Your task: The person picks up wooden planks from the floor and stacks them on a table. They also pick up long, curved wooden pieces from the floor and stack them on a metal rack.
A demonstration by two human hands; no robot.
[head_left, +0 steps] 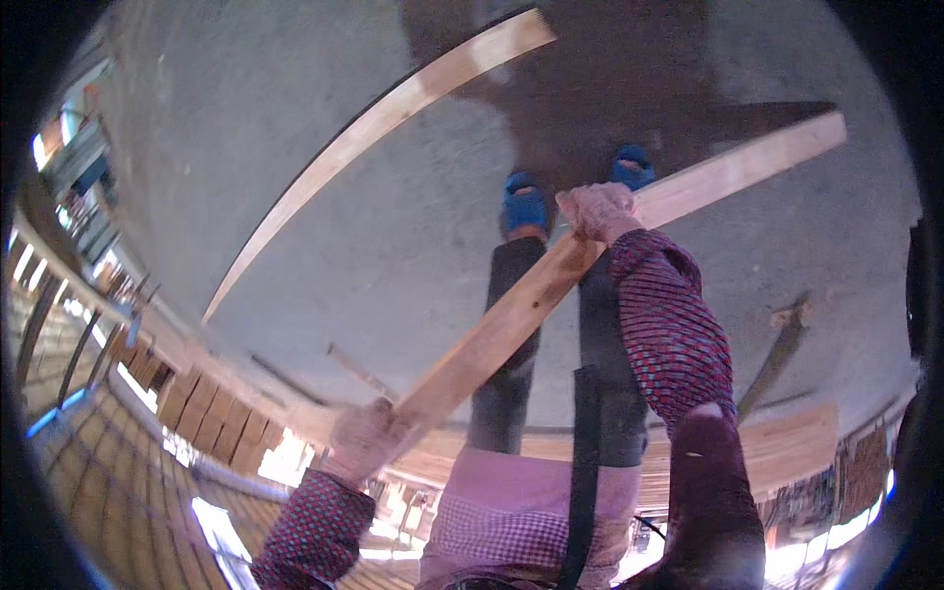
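A long pale wooden plank [511, 315] slants across in front of my body, its far end up at the right. My left hand [364, 440] grips it near the lower left end. Further along, my right hand [602, 210] is closed around it past the middle, knuckles showing on top. The plank is held off the floor, and a dark knot shows on its face. A second long wooden plank [379, 123] lies on the grey floor ahead to the left, touched by neither hand.
The concrete floor [324, 236] has a dark shadow ahead. My feet in blue slippers [524, 204] stand below the held plank. A stick-like piece [782, 344] lies at right. Stacked wood [211, 413] is at left, more boards [787, 440] at lower right.
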